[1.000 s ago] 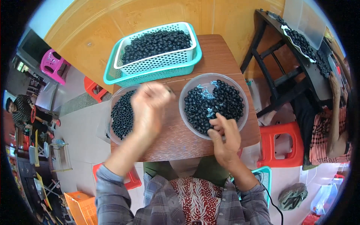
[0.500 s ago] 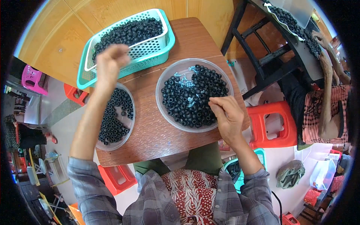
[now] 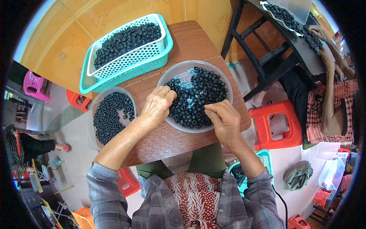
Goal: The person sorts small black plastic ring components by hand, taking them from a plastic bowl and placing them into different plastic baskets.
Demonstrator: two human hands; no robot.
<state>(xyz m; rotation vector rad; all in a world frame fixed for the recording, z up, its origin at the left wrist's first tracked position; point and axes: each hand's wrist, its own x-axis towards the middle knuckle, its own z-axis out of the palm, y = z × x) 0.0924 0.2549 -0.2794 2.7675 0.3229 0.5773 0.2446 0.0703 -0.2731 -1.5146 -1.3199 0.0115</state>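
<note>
On small wooden table (image 3: 198, 42), tiled floor below: both hands (image 3: 158, 105) curled closed over clear bowl (image 3: 167, 76).

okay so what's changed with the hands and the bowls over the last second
The left hand went from above the left bowl up to the teal basket, then came back down to the near rim of the right bowl, fingers curled. The right hand stayed at that bowl's near edge. Bowls, basket and wooden table kept their places.

We see the left hand (image 3: 158, 105) curled at the near-left rim of the clear bowl (image 3: 167, 76) of black rings (image 3: 198, 95) mid-table, the right hand (image 3: 225, 120) pinching at its near-right rim, a second ring-filled bowl (image 3: 93, 110) overhanging the table's left edge.
</note>
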